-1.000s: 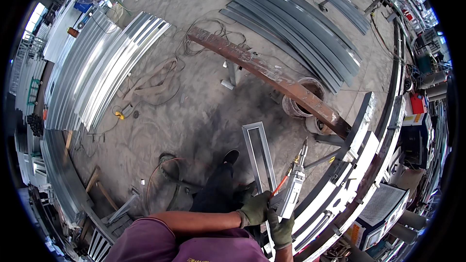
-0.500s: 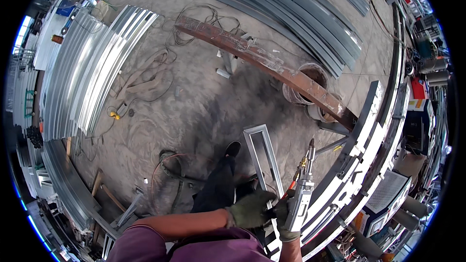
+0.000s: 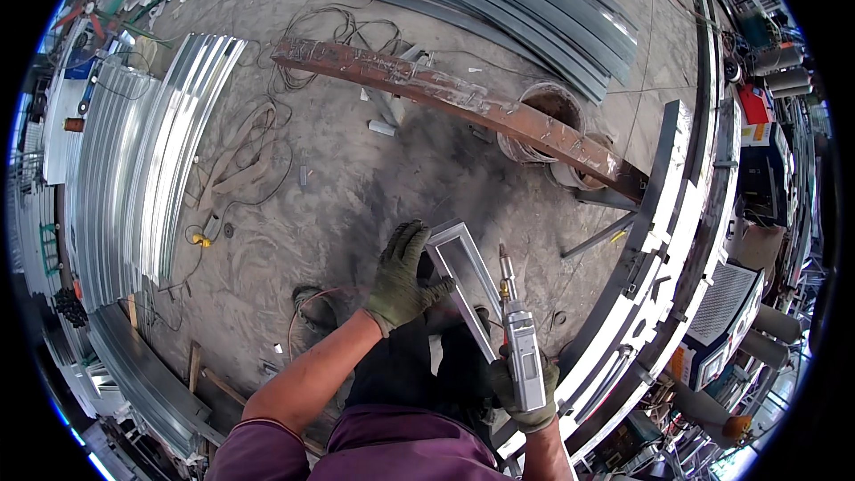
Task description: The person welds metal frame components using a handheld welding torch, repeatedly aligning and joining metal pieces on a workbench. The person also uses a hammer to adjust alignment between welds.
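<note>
The left hand [image 3: 401,281], fingers spread, is at the frame's [image 3: 464,305] far left corner; its long sides slant back toward the right hand [image 3: 546,395], closed around the gun [image 3: 525,347].

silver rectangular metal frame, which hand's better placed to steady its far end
Likely the green-gloved left hand, open at the far end of the frame; the green-gloved right hand holds a silver metal tool.

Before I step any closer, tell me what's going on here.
The person's gloved right hand holds a silver handheld tool, its narrow tip pointing away from the body. The gloved left hand is open, thumb out, at one long side of a rectangular metal frame; whether it presses there, I can't tell. A rusty beam is farther ahead.
</note>
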A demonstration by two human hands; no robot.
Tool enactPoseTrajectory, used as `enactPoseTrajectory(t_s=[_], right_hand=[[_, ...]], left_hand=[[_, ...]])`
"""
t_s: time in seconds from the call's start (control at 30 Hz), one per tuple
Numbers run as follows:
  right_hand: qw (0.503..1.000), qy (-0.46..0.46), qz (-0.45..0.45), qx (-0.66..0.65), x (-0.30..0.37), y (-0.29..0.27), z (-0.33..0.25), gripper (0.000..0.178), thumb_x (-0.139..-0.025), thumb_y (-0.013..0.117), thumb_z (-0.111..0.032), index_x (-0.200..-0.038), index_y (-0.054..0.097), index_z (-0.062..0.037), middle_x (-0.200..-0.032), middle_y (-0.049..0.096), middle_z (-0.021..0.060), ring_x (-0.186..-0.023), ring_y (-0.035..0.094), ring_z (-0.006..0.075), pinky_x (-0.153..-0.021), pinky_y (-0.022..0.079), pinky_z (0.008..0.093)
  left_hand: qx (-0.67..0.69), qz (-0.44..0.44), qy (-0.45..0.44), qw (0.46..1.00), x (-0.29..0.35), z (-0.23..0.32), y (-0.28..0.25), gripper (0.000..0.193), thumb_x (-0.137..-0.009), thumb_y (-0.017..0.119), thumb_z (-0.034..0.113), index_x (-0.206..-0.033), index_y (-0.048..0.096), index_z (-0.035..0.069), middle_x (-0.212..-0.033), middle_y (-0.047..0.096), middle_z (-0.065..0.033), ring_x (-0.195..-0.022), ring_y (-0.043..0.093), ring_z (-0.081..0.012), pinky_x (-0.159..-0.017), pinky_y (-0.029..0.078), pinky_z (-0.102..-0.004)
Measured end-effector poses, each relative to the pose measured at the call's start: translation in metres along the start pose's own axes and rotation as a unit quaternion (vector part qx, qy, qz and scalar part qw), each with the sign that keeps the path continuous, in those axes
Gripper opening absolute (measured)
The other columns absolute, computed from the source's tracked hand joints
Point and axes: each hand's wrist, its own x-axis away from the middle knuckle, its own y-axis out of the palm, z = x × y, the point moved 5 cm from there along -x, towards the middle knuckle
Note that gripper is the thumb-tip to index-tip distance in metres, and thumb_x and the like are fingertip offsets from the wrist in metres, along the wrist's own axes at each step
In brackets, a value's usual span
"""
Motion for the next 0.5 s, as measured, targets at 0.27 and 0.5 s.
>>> enactPoseTrajectory(t_s=[0.27,0.5], right_hand=[[0.999,-0.018,-0.024,0.041,0.003,0.017,-0.003,0.023,-0.087,0.079,-0.014,-0.109,0.076,-0.0068,-0.091,0.076,0.0127,-0.079,0.076,0.035,-0.07,0.06,0.0434],[0.999,-0.012,0.012,0.043,0.014,0.023,0.014,0.027,-0.091,0.082,-0.028,-0.106,0.073,-0.0077,-0.091,0.069,0.0132,-0.074,0.07,0.0346,-0.062,0.057,0.0448]], left_hand=[[0.028,-0.016,0.011,0.999,-0.017,-0.003,-0.005,0.097,-0.075,0.096,0.046,-0.149,0.051,0.001,-0.15,0.056,-0.0219,-0.14,0.053,-0.0443,-0.119,0.043,-0.0521],[-0.031,-0.088,0.008,0.996,-0.051,-0.002,0.004,0.091,-0.083,0.084,0.061,-0.148,0.058,0.004,-0.152,0.058,-0.0203,-0.142,0.053,-0.0397,-0.12,0.042,-0.0497]])
